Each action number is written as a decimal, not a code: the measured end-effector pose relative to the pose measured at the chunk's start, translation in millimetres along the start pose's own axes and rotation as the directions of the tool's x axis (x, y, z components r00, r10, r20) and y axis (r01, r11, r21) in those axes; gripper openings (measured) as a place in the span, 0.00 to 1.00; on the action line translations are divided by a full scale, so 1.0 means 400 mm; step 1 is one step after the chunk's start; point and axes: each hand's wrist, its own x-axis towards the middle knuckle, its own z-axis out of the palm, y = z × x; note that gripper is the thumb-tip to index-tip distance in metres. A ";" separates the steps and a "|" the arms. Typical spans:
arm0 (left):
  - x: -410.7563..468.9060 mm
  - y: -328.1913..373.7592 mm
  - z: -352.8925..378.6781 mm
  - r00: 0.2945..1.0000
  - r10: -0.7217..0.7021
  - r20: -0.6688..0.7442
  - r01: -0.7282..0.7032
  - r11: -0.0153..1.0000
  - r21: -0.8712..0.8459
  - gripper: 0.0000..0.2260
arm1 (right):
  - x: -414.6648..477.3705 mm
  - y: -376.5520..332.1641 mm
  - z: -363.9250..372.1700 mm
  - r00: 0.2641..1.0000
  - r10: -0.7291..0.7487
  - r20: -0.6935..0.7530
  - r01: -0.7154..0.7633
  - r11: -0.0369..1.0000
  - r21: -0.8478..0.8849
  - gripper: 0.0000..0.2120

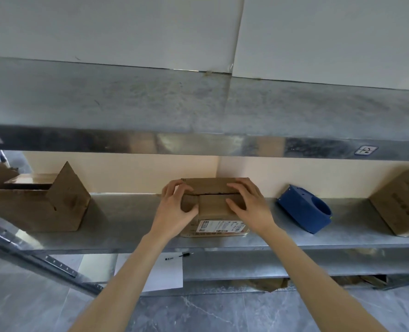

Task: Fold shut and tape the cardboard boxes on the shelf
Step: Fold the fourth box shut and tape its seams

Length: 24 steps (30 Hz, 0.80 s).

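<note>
On shelf [126,219] | left grip [178,204], right grip [246,202] clasp box [213,208] top edges | seam [213,194] narrowly open

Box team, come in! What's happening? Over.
Left hand, right hand hold middle box flaps down. Seam untaped. Blue tape dispenser beside it, untouched.

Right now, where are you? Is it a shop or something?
Probably a storeroom or packing area: a metal shelf with tagged tiers, a cardboard box bearing a shipping label, and a blue tape dispenser beside it.
</note>
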 end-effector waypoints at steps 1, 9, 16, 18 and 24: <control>0.000 0.007 0.013 1.000 0.010 0.005 -0.010 1.000 -0.020 0.17 | -0.005 0.000 0.004 1.000 -0.001 0.004 0.001 1.000 0.004 0.18; -0.017 0.022 0.078 0.997 -0.025 -0.076 0.015 0.992 -0.129 0.19 | -0.019 0.039 -0.001 0.998 0.066 -0.007 -0.064 0.988 0.143 0.19; -0.017 0.032 0.096 0.996 -0.026 -0.080 0.014 0.989 -0.148 0.18 | -0.052 0.207 -0.062 0.879 0.411 -0.240 -0.402 0.911 0.087 0.15; -0.015 0.045 0.109 0.997 -0.025 -0.075 0.013 0.988 -0.157 0.18 | -0.060 0.258 -0.083 0.848 0.470 -0.244 -0.483 0.876 0.008 0.18; -0.005 0.084 0.158 0.997 -0.025 -0.079 0.012 0.987 -0.161 0.19 | -0.094 0.366 -0.136 0.822 0.543 -0.169 -0.569 0.795 -0.211 0.23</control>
